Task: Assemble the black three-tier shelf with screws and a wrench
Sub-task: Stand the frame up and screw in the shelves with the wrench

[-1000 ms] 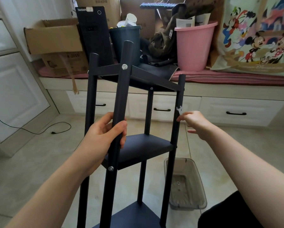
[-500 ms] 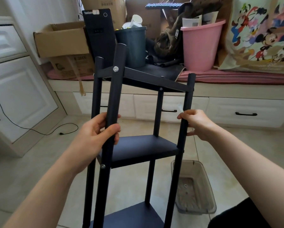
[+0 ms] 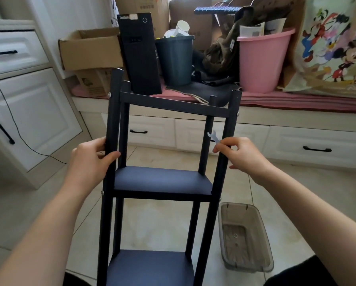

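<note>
Left hand (image 3: 92,159) grips the shelf (image 3: 162,180) post, right hand (image 3: 241,154) (at the opposite post) pinches a wrench (image 3: 213,137).

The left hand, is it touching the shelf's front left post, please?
Touching: the head view shows the left hand wrapped around the front left post.

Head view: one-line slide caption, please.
Left hand grips the shelf's front-left post; right hand pinches a small wrench.

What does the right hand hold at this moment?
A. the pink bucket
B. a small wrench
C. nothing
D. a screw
B: the right hand pinches a small pale wrench between thumb and fingers, its open end pointing up beside the shelf's right front post.
</note>
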Demonstrator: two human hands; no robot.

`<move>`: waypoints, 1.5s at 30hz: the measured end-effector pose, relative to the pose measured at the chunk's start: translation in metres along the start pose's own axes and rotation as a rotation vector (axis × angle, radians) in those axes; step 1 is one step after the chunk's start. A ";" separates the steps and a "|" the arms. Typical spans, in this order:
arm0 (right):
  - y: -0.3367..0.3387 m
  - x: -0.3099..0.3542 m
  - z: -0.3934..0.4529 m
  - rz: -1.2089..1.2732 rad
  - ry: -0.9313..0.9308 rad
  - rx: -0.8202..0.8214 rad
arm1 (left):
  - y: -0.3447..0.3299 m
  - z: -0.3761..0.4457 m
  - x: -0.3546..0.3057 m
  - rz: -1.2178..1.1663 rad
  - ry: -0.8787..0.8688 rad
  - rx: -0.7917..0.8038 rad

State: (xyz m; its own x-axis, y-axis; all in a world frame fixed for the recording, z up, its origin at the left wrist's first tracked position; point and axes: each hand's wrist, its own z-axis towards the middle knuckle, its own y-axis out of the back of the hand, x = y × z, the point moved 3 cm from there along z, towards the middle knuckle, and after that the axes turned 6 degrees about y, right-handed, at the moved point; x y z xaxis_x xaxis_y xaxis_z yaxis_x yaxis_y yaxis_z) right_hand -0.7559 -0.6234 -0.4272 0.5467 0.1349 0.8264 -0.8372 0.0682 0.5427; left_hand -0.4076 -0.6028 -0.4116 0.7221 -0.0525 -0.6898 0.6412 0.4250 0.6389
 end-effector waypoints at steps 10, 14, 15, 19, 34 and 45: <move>0.009 0.011 -0.006 0.183 0.103 -0.014 | -0.015 0.005 0.022 -0.201 0.081 -0.022; 0.015 0.013 -0.011 0.163 0.140 -0.019 | -0.027 0.004 0.024 -0.251 0.090 -0.024; 0.016 0.014 -0.013 0.165 0.144 -0.018 | -0.030 0.004 0.025 -0.263 0.092 -0.030; 0.019 0.016 -0.017 0.167 0.161 -0.007 | -0.042 0.000 0.024 -0.298 0.130 -0.031; 0.015 0.030 -0.026 0.071 0.259 -0.046 | -0.090 -0.060 -0.053 -0.254 0.199 0.068; 0.002 0.061 -0.037 0.051 0.360 0.019 | -0.145 -0.104 -0.094 -0.554 0.153 0.566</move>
State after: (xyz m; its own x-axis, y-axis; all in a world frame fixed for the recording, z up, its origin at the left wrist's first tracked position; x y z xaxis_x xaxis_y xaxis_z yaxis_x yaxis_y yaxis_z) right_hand -0.7245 -0.5784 -0.3810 0.4602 0.4773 0.7486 -0.8610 0.0344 0.5074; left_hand -0.5955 -0.5650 -0.4748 0.2434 0.0205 -0.9697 0.9596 -0.1506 0.2377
